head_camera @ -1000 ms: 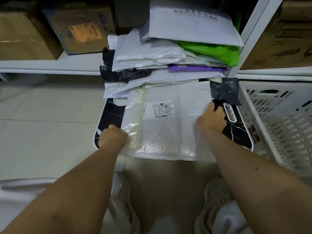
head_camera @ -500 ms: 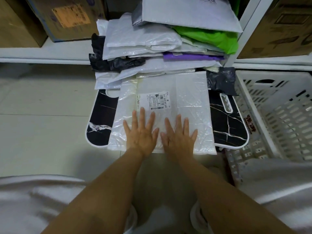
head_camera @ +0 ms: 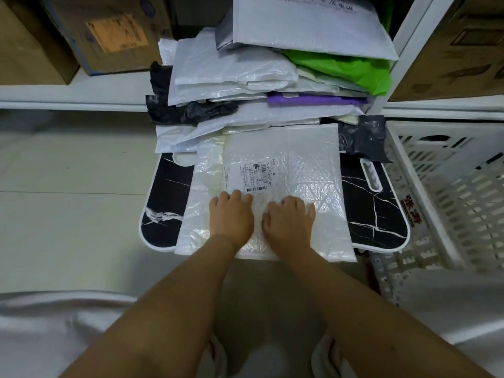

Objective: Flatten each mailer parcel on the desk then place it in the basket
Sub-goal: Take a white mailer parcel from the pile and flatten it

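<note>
A white bubble mailer (head_camera: pixel 286 170) with a printed label lies flat on the black marble-pattern desk (head_camera: pixel 373 214). My left hand (head_camera: pixel 231 216) and my right hand (head_camera: pixel 289 222) press down side by side on its near half, just below the label, with their fingers bent down onto the plastic. Neither hand holds anything. Behind the mailer a pile of mailer parcels (head_camera: pixel 231 75) in white, black, purple and green is stacked up against the shelf. The white slatted basket (head_camera: pixel 447 192) stands to the right of the desk.
A white shelf (head_camera: pixel 68 96) behind holds cardboard boxes (head_camera: pixel 114 34), and its upright post (head_camera: pixel 409 45) rises beside the pile. A crumpled black mailer (head_camera: pixel 362 137) lies on the desk's far right corner. Tiled floor lies to the left, and my knees and shoes are below.
My hands went from gripping the mailer's left and right edges to its middle, pressing palms down with fingers spread. Now the fingers are bent in and the hands sit slightly further forward.
</note>
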### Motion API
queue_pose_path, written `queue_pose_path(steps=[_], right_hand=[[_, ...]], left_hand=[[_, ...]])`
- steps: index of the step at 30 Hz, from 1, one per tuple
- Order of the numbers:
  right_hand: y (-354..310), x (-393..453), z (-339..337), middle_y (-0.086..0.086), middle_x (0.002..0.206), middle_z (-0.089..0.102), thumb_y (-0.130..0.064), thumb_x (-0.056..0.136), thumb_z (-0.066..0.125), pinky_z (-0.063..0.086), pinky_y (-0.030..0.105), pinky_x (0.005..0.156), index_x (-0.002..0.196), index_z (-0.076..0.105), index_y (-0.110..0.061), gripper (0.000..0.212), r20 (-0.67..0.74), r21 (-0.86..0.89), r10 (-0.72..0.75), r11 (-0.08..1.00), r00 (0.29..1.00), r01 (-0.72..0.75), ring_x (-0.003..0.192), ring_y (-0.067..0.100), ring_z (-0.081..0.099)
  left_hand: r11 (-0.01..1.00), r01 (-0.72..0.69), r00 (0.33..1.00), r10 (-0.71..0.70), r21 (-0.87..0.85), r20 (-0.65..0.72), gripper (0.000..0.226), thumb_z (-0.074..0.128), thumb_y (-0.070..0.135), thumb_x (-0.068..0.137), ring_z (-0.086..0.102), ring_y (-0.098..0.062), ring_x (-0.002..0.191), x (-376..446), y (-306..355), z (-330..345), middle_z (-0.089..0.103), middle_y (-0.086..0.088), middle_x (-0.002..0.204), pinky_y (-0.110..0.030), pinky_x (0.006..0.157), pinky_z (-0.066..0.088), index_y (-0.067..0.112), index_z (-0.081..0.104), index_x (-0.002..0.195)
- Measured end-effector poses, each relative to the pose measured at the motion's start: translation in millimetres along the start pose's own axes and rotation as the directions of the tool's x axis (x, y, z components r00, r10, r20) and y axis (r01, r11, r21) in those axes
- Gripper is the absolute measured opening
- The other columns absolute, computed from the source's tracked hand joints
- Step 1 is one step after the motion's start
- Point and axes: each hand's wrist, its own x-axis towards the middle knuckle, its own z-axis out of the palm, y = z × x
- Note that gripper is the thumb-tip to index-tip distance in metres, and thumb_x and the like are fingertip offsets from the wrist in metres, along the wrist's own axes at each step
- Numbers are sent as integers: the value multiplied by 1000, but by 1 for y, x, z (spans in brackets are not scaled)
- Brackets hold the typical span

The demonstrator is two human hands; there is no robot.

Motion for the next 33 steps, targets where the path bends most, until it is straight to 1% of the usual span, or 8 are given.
queue_pose_path(steps=[3, 7, 13, 17, 19, 21, 25, 33], right_hand=[[-9, 29, -9, 8, 155, 30, -41, 99, 34, 12, 59, 113, 135, 48, -25, 42, 67, 48, -56, 997, 996, 53, 145, 30, 18], [8, 32, 11, -1, 162, -8, -56, 99, 9, -3, 64, 113, 152, 1, -38, 56, 329, 12, -97, 995, 939, 98, 148, 29, -11], [12, 32, 17, -3, 162, -1, -57, 98, 11, 3, 63, 111, 151, 3, -40, 56, 347, -17, -88, 995, 934, 100, 148, 30, -3], [12, 48, 8, 1, 134, 51, -47, 97, 28, 35, 48, 96, 133, 45, -30, 44, 148, -25, -133, 990, 980, 139, 119, 29, 49], [14, 67, 3, 4, 114, 60, -40, 95, 33, 38, 41, 87, 117, 58, -21, 39, 50, -19, -135, 991, 990, 136, 102, 27, 56], [20, 84, -1, 11, 127, 54, -43, 90, 29, 34, 49, 97, 123, 58, -22, 49, 13, -19, -116, 993, 993, 117, 119, 34, 49], [36, 90, 16, -1, 162, -4, -60, 96, 16, 1, 65, 112, 151, 5, -41, 60, 338, 22, -102, 995, 935, 100, 148, 29, -9], [34, 94, 16, -4, 161, 6, -63, 95, 14, 9, 65, 110, 151, 7, -39, 61, 345, -30, -76, 995, 935, 92, 148, 30, 2]], left_hand=[[998, 58, 998, -58, -12, 8, 49, 31, 36, 98, 19, -30, 142, 22, 0, 0, 24, -11, 151, -49, 115, 13, 25, 24, 146], [999, 21, 971, -29, 36, 237, 57, 6, 49, 99, -20, -30, 145, 23, -7, 22, -20, -2, 159, -60, 115, -1, 34, -15, 150], [999, 20, 956, -29, 32, 291, 55, 6, 49, 99, -15, -29, 146, 23, -10, 24, -17, 0, 159, -59, 115, 2, 36, -12, 150], [999, 38, 997, -39, 11, 67, 37, 25, 39, 100, 42, -27, 120, 37, -8, 10, 45, -4, 132, -44, 95, 37, 25, 40, 130], [998, 62, 998, -62, -2, -31, 32, 31, 36, 98, 45, -24, 108, 55, -9, 5, 49, -5, 117, -39, 91, 39, 19, 47, 121], [996, 89, 996, -89, 11, 2, 45, 31, 44, 96, 35, -29, 127, 72, -12, 5, 38, -11, 135, -47, 105, 30, 21, 38, 135], [997, 70, 972, -72, 18, 225, 64, 7, 61, 95, -18, -37, 144, 82, -20, 23, -19, -5, 159, -63, 114, 2, 34, -12, 150], [996, 80, 968, -87, 35, 235, 65, 10, 62, 94, 5, -37, 146, 87, -22, 20, 3, -2, 161, -61, 112, 13, 34, -2, 151]])
